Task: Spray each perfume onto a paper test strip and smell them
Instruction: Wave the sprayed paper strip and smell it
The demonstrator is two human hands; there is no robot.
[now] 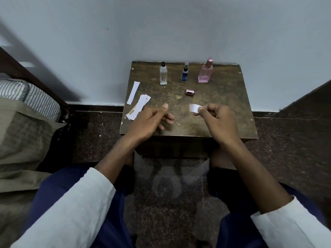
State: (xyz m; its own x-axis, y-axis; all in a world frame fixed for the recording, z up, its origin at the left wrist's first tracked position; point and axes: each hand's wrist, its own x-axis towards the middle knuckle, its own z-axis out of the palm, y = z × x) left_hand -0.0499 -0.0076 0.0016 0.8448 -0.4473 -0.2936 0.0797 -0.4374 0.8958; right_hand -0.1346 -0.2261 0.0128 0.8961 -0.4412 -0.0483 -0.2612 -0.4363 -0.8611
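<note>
Against the pale wall, a small table (232, 126) carries three perfume bottles, and with the right hand (217, 119) pinching a paper strip (194, 108) and the left hand (152, 119) loosely open, reaching for the uncapped pink bottle (205, 72) seems next.

We read no text, no brand on the three perfume bottles (185, 73), no marks on the paper strips (137, 102)

Pink bottle (205, 72), blue bottle (184, 76), clear bottle (163, 75), white strips (138, 108), striped pillow (32, 97)
</note>
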